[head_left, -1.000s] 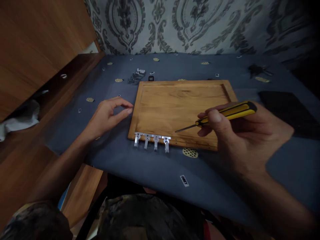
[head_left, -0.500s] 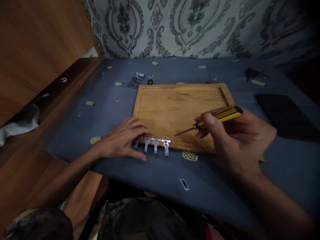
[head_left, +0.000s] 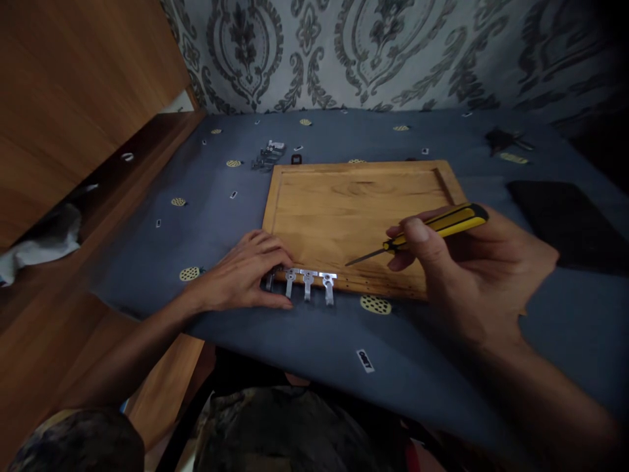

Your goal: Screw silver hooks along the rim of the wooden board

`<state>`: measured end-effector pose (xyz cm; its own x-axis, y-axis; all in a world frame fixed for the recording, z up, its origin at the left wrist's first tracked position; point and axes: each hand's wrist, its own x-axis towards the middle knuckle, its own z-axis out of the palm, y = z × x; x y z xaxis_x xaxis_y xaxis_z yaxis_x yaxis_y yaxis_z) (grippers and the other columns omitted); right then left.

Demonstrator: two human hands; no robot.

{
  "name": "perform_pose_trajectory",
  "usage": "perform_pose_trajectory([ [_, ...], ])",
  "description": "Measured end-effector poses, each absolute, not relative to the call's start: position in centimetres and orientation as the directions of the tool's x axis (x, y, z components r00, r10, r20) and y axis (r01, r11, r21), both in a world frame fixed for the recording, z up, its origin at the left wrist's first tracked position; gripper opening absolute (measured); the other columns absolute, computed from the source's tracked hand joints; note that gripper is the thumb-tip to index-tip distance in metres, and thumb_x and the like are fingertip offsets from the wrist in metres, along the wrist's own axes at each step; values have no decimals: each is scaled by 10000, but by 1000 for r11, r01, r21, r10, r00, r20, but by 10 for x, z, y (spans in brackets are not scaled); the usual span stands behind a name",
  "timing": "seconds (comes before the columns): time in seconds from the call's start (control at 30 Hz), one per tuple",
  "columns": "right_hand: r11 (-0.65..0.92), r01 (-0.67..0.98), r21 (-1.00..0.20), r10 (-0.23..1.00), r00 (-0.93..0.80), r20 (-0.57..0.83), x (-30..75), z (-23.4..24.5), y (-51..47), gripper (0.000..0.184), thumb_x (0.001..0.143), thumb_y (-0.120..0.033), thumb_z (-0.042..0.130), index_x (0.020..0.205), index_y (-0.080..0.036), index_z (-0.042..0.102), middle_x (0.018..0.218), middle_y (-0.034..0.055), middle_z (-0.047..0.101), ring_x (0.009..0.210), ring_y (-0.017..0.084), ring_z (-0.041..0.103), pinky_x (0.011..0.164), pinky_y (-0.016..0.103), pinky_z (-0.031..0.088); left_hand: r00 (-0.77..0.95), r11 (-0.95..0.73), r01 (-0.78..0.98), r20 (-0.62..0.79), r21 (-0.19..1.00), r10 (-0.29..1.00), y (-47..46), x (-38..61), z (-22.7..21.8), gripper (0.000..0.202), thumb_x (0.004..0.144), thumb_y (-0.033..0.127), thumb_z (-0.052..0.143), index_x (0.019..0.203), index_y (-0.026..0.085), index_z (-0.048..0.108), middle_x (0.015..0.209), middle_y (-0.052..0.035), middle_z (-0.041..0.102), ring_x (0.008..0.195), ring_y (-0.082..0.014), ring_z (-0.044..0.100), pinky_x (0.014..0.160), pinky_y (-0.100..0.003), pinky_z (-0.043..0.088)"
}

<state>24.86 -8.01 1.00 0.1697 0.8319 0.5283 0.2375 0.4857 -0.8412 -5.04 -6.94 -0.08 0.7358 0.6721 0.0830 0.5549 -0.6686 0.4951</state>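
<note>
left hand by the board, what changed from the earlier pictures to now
The left hand moved rightward and toward the wearer, from beside the board's left edge onto its near-left corner, partly covering the leftmost metal bracket; whether it grips anything is unclear. The right hand still holds the screwdriver; the board stayed put.

Behind the left fingers [head_left: 268,246] and right fingers [head_left: 417,231], both forearms [head_left: 142,334] are showing bare. The person is wearing dark, mottled clothing [head_left: 270,426]; rounded, similarly patterned cloth [head_left: 78,446] is showing well behind the left fingers.
</note>
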Motion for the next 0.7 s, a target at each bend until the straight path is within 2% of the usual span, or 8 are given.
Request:
perform_pose_trajectory([
  [0.23, 492, 234, -839, 827, 177, 534, 249, 9, -80, 171, 835, -230, 922, 741, -226, 779, 733, 15, 772, 445, 112, 665, 430, 216, 539, 740, -678, 541, 101, 498, 665, -69, -50, -4, 492, 929, 627, 879, 1158, 230, 698, 1260, -83, 758, 1182, -282, 680, 1143, -477, 448],
  [0.43, 507, 233, -830, 819, 168, 548, 249, 10, -78, 171, 823, -235, 921, 721, -243, 784, 718, 10, 768, 441, 117, 658, 428, 219, 533, 709, -627, 573, 66, 528, 703, -69, -57, 8, 634, 842, 707, 917, 1211, 235, 711, 1271, -89, 754, 1219, -301, 681, 1134, -465, 493],
  [0.53, 525, 321, -789, 798, 139, 587, 253, 10, -76, 162, 843, -250, 895, 719, -265, 792, 624, 1, 745, 436, 151, 669, 449, 242, 547, 583, -518, 633, 87, 575, 808, -60, -72, 19, 498, 978, 653, 792, 1241, 235, 730, 1231, -79, 771, 1138, -271, 718, 1001, -403, 571],
  [0.57, 537, 348, -768, 792, 105, 602, 255, 10, -76, 210, 859, -269, 874, 675, -268, 773, 615, 11, 748, 465, 175, 698, 478, 262, 576, 512, -467, 648, 109, 602, 852, -53, -78, 21, 452, 1015, 632, 739, 1229, 234, 742, 1209, -77, 782, 1096, -261, 735, 946, -382, 589],
  [0.63, 547, 403, -734, 779, 76, 622, 258, 9, -75, 310, 883, -370, 860, 615, -267, 742, 628, 21, 767, 489, 199, 727, 487, 281, 601, 341, -377, 650, 189, 660, 921, -33, -92, 21, 398, 1015, 596, 707, 1131, 221, 769, 1153, -83, 813, 1081, -265, 754, 937, -377, 611],
  [0.7, 529, 431, -731, 787, 73, 612, 259, 10, -73, 314, 906, -496, 836, 701, -265, 778, 628, 8, 769, 484, 197, 730, 463, 268, 594, 262, -351, 678, 234, 646, 936, -7, -105, 16, 353, 1052, 527, 641, 1126, 204, 760, 1129, -91, 822, 1069, -260, 768, 966, -392, 628],
])
